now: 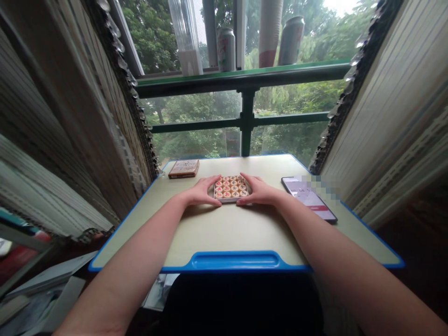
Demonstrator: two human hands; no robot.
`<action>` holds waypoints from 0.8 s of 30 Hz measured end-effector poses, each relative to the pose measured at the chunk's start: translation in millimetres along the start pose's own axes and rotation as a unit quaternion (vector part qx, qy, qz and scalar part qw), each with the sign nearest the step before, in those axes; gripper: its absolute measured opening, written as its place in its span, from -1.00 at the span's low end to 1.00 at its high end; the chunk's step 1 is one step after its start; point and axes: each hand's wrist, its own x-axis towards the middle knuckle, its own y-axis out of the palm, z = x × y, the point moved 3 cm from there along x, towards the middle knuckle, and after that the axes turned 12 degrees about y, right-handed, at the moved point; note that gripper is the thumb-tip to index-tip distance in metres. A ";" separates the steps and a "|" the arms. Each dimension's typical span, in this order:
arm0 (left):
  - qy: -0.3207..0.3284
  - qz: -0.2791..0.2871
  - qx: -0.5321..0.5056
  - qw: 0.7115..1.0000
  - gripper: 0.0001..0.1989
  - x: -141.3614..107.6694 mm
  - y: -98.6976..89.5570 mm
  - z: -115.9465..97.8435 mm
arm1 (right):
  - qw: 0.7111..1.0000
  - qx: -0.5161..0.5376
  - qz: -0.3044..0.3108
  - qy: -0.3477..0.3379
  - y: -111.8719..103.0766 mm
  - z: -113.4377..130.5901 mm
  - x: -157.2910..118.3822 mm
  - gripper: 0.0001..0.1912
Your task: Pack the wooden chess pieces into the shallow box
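Observation:
A shallow white box [231, 201] rests on the table, filled with round wooden Chinese chess pieces [227, 189] in rows, face up, marked with red and black characters. My left hand [203, 191] grips its left side, thumb at the near corner and fingers at the far one. On the opposite side my right hand [258, 190] holds the box the same way. The outer faces of both short sides are partly hidden by my hands.
A brown printed carton [184, 168] lies at the table's back left. To the right of my right arm is a phone [308, 200] with its screen lit. The pale table [224, 233] has a blue edge with a pen groove; cans [226, 49] and cup stacks stand on the window ledge.

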 end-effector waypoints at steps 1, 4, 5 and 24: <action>-0.002 -0.003 -0.001 1.000 0.12 0.2 -0.1 0.7 | 1.000 -0.002 -0.006 -0.003 0.8 0.1 0.5 0.25; -0.006 -0.019 -0.005 1.000 0.13 1.2 -0.2 3.4 | 1.000 -0.012 -0.029 -0.006 3.1 -0.3 2.5 0.23; -0.008 -0.025 -0.006 1.000 0.12 1.7 -0.1 4.6 | 0.999 -0.016 -0.036 -0.005 3.8 -0.5 3.2 0.23; 0.013 -0.114 -0.059 0.992 -0.14 10.8 5.1 12.8 | 0.992 0.021 -0.105 -0.069 4.9 7.2 3.8 -0.20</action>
